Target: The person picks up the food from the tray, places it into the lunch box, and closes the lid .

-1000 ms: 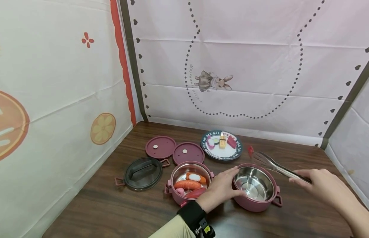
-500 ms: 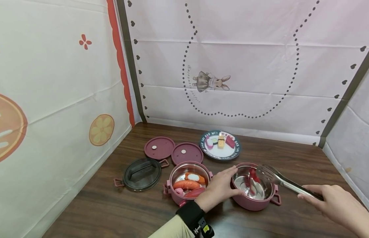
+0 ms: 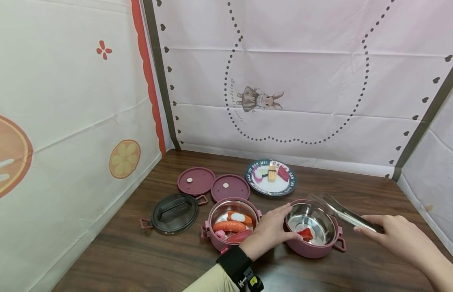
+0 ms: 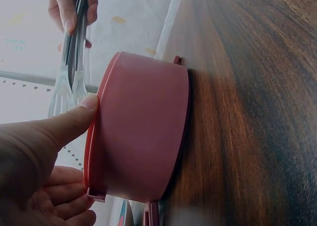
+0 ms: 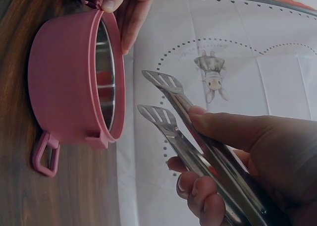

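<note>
My left hand [image 3: 268, 233] holds the rim of a pink steel-lined pot [image 3: 314, 247], thumb on its edge [image 4: 81, 109]. A red food piece [image 3: 305, 233] lies inside that pot. My right hand [image 3: 394, 237] grips metal tongs [image 3: 336, 209] whose tips hang apart and empty above the pot's far rim; the tongs [image 5: 168, 104] show beside the pot [image 5: 64, 82] in the right wrist view. A second pink pot [image 3: 215, 239] to the left holds sausages [image 3: 229, 225] and other toy foods.
A round plate [image 3: 290, 182] with sushi pieces sits behind the pots. Two maroon inner lids [image 3: 196, 181] [image 3: 230, 188] and a dark handled lid [image 3: 174, 213] lie to the left. Printed cloth walls [image 3: 84, 101] enclose the wooden table [image 3: 139, 255] on three sides.
The tongs carried a red piece from near the plate over the right pot, let it drop inside, and now hang empty. My left hand stayed on the rim.
</note>
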Available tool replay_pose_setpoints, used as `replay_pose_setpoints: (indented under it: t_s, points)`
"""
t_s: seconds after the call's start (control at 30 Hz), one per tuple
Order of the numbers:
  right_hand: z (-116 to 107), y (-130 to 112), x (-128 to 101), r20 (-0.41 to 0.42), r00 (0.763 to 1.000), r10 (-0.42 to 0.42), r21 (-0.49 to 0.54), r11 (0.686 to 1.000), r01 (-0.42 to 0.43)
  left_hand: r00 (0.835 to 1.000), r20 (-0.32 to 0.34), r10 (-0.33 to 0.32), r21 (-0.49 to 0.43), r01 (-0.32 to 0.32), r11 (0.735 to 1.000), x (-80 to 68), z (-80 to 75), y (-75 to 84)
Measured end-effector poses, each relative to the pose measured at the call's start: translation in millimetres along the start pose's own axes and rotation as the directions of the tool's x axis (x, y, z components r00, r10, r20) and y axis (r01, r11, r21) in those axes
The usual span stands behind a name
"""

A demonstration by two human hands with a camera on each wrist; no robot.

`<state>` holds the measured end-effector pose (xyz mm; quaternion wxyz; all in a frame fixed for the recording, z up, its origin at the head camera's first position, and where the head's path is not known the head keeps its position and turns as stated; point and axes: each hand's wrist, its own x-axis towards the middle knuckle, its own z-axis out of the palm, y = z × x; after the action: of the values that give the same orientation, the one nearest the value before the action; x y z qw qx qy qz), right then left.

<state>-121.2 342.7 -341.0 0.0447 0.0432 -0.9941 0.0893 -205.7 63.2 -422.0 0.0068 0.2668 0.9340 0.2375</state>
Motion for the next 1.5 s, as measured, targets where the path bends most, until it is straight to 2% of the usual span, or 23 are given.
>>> replay_pose_setpoints:
  t_s: [0.3,0.57,1.2,1.5]
  points:
    - [-1,-11,31,0.016,0.998,-0.053,0.045,0.998,0.052,1.000,0.013,-0.005,-0.008,0.005,1.000,-1.2,-1.0,-1.3]
    - [-6,-22,59,0.112,0.993,-0.033,0.087,0.996,0.023,1.000,0.020,-0.016,0.002,0.016,1.000,-1.1,0.3,-2.5]
    - [-16,-60,122,0.066,0.994,-0.092,0.051,0.995,0.089,1.000,0.024,-0.020,0.023,0.020,1.000,-0.7,1.4,1.1]
    - [-11,-70,148,0.078,0.994,-0.074,0.030,0.997,0.072,0.999,0.033,-0.025,0.022,0.024,0.999,1.4,-1.0,1.2]
